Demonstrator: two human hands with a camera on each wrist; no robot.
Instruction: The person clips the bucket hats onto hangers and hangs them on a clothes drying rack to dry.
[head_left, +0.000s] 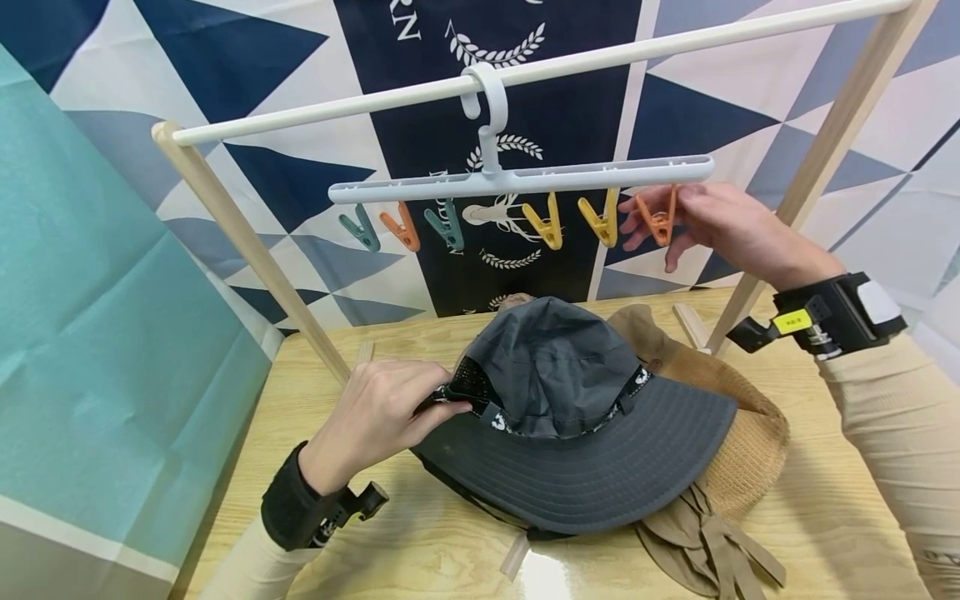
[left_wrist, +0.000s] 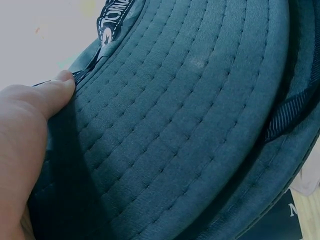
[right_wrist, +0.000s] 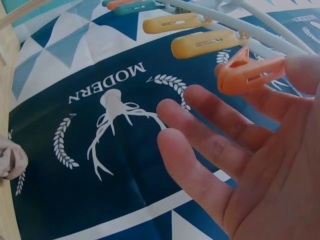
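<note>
Gripping the dark grey wide-brimmed hat [head_left: 555, 358] at the left base of its crown, the left hand's [head_left: 386, 408] fingers and thumb pinch its edge; the hat partly covers a tan woven hat [head_left: 753, 450] on the wooden desk [head_left: 420, 533]. Farther back, the right hand [head_left: 723, 223] pinches an orange clothespin [head_left: 663, 232] between thumb and index finger, its other fingers spread. That clothespin hangs rightmost of six beneath a white hanger [head_left: 555, 178], hooked over a white rod [head_left: 637, 54] before a patterned backdrop [head_left: 225, 58].
</note>
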